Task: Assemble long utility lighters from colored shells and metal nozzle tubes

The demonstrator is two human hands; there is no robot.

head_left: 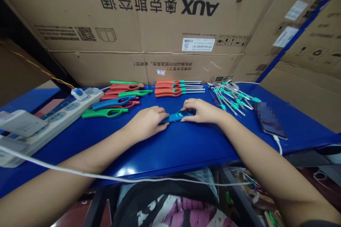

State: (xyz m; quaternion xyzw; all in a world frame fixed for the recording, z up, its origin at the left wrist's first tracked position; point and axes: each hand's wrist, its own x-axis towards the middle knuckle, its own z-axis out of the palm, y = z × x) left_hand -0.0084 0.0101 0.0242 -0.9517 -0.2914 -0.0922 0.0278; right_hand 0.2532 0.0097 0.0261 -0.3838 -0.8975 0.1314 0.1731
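Note:
A blue plastic lighter handle (178, 116) lies on the blue table (176, 145) between my hands. My left hand (146, 122) grips its left end, fingers closed over it. Over its right end curls my right hand (201, 110), fingertips pressing on the handle's opening. To the back left lies a loose pile of green, red and blue handles (119, 99). Three assembled orange lighters with metal tubes (177, 88) lie in a row behind my hands. A heap of metal tubes with teal fittings (233, 97) sits at the back right.
A white power strip (57, 113) with plugs rests at the left, and a white cable (80, 173) runs along the table's front edge. A phone (269, 120) lies at the right. Large cardboard boxes (149, 25) wall off the back.

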